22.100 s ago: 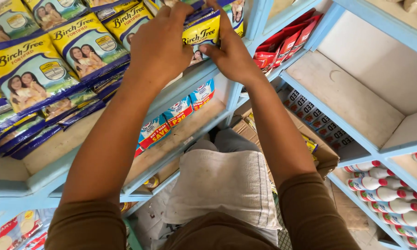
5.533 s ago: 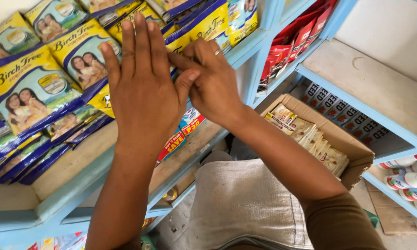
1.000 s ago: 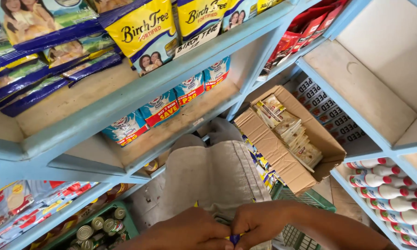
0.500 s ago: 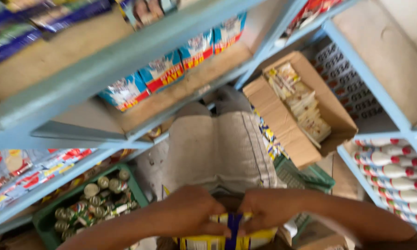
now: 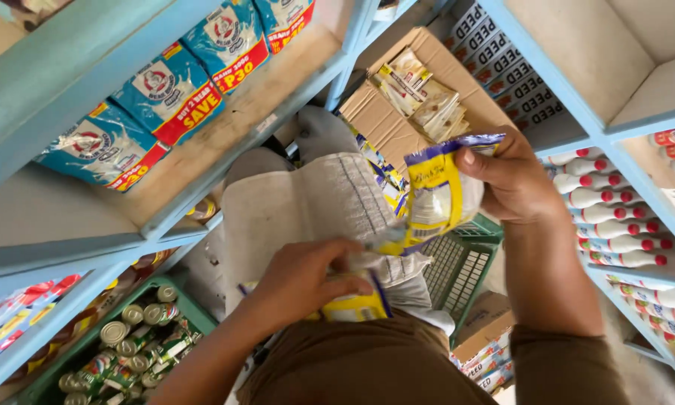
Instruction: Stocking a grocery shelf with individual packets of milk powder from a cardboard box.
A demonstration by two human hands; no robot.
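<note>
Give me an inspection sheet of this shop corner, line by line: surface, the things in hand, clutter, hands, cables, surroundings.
Surface: blue shelf, its wooden board partly bare.
Things in hand: yellow and purple packet lifted in the right hand; more yellow packets under the left hand, at the top of a whitish sack.
Clutter: open cardboard box with pale sachets; green crate of tins.
Hands: right hand closed on the packet; left hand gripping the packets by the sack.
Cables: nothing seen.
Surroundings: blue pouches on the shelf; white bottles with red caps at right; green basket below.
</note>
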